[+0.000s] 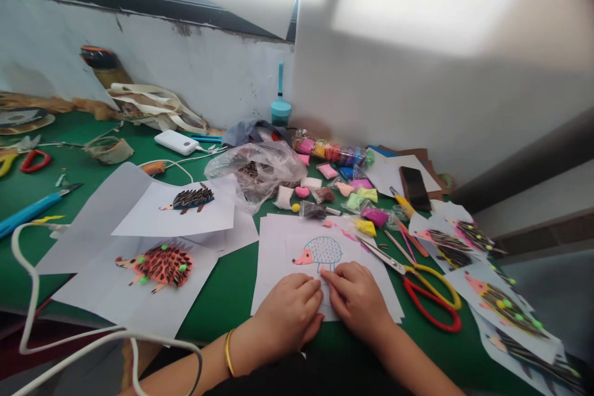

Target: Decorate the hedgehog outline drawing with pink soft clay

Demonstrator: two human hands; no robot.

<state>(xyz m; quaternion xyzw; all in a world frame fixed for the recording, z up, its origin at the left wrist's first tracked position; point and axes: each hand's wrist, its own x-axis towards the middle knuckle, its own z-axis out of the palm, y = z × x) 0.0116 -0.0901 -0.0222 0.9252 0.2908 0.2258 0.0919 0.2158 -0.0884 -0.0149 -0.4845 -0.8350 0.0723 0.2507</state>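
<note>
On a stack of white paper (273, 247) in front of me is a hedgehog drawing (325, 250). Its body is outlined in blue with short blue marks, and its face is pink clay. My right hand (359, 297) rests on the sheet, index fingertip pressed at the hedgehog's legs, where a small bit of pink clay (322, 270) shows. The thumb lies apart from that finger. Close beside it, my left hand (292, 309) is closed, its fingers curled over the lower paper; whatever is inside is hidden. Scissors (413, 275) with red and yellow handles lie to the right.
Clay packets (327, 171) and a plastic bag (260, 167) of seeds lie behind the paper. Finished hedgehog pictures sit at left (162, 266) and right (505, 309). A white cable (32, 297) loops at left, near a blue craft knife (32, 210). A phone (414, 187) lies back right.
</note>
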